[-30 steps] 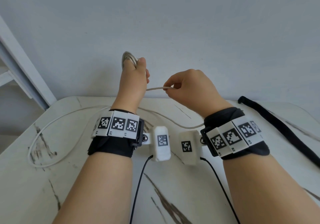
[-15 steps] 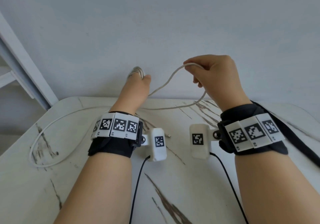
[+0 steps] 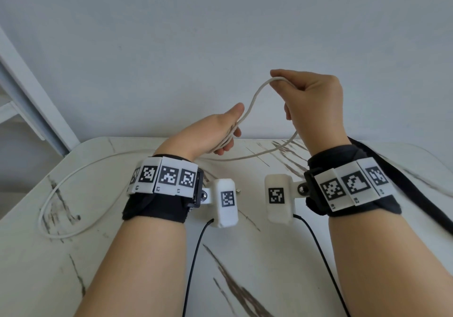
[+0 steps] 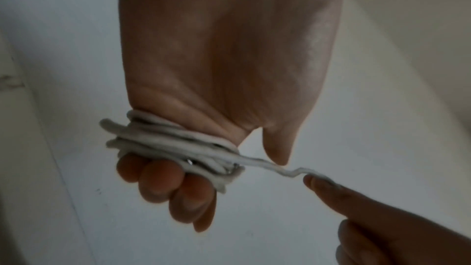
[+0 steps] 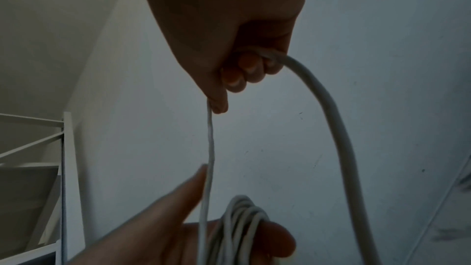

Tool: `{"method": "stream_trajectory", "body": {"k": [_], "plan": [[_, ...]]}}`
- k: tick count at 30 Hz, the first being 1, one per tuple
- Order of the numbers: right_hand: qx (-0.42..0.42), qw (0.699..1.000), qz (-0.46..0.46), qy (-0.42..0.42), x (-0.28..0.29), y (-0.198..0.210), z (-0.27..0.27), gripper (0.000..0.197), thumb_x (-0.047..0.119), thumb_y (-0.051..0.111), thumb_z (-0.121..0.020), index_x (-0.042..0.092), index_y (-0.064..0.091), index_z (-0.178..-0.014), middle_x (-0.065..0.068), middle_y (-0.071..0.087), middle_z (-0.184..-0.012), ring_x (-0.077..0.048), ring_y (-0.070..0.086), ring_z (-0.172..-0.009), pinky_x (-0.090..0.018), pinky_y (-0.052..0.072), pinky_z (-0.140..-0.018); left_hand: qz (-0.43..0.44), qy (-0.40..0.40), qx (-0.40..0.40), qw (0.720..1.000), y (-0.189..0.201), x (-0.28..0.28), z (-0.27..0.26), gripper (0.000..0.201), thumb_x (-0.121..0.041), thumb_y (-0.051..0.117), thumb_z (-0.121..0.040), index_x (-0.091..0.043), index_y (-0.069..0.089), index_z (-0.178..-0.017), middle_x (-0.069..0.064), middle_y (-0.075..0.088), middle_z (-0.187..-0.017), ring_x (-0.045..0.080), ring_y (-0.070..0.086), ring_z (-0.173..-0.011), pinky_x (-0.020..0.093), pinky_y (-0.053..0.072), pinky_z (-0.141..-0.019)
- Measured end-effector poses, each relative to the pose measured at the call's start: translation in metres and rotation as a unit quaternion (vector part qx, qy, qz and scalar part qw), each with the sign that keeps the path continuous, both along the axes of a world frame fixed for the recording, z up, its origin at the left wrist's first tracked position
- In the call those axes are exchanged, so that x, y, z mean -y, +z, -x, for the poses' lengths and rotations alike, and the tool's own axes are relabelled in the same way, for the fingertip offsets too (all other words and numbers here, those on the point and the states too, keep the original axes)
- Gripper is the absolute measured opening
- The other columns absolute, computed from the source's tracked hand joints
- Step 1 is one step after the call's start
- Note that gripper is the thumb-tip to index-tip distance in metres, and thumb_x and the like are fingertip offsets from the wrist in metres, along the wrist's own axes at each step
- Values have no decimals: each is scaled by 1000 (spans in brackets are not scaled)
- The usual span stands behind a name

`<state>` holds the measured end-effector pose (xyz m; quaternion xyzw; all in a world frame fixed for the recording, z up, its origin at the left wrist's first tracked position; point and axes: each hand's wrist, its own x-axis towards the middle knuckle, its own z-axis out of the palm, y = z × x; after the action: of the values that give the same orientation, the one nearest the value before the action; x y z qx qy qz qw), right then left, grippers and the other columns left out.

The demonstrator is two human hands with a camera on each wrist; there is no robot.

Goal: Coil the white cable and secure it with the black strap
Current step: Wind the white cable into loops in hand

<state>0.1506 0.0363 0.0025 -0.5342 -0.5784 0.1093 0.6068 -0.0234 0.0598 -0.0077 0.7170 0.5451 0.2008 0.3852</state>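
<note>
The white cable [image 3: 252, 101] is partly wound in several turns round the fingers of my left hand [image 3: 230, 125], held above the table's far edge. The left wrist view shows the coil [image 4: 165, 140] round the straight fingers of the left hand [image 4: 229, 174], thumb out. From there a strand rises to my right hand [image 3: 279, 81], which pinches the cable higher up and to the right. In the right wrist view the right hand [image 5: 229, 92] grips the cable [image 5: 328, 108] above the coil [image 5: 242, 219]. The black strap [image 3: 411, 189] lies on the table, partly behind my right wrist.
The rest of the cable trails down onto the marbled white table [image 3: 269, 255] and sweeps in a wide slack loop [image 3: 49, 194] at the left. A plain wall stands just behind the table. A white shelf frame [image 3: 29, 91] is at the far left.
My right hand has risen up and to the right, drawing the cable into a tall arc. My left hand has dropped lower and tipped toward the right, the coil still on it.
</note>
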Motion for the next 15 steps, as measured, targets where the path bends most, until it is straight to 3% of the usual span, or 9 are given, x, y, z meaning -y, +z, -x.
{"method": "stream_trajectory", "body": {"k": [5, 12, 15], "plan": [[-25, 999, 5, -28, -4, -2, -3, 20, 28, 66, -88, 21, 78, -103, 24, 53, -42, -1, 51, -45, -19, 52, -67, -4, -103, -40, 994, 9, 10, -1, 76, -70, 18, -91, -11, 65, -98, -1, 56, -64, 15, 51, -58, 32, 43, -73], [-20, 999, 30, -29, -7, -7, -7, 21, 29, 64, -89, 21, 78, -103, 23, 52, -47, 1, 50, -49, -19, 51, -70, 16, -175, -1, 984, 14, 15, 0, 58, -50, 30, -101, -4, 66, -99, 6, 53, -63, 19, 47, -59, 35, 42, -74], [-11, 999, 48, -22, -9, -10, -9, 21, 28, 64, -89, 19, 77, -104, 23, 50, -56, 4, 49, -58, -18, 46, -73, 20, -179, 54, 982, 16, 15, 1, 58, -44, 30, -102, 0, 66, -97, 9, 49, -60, 23, 44, -56, 30, 40, -63]]}}
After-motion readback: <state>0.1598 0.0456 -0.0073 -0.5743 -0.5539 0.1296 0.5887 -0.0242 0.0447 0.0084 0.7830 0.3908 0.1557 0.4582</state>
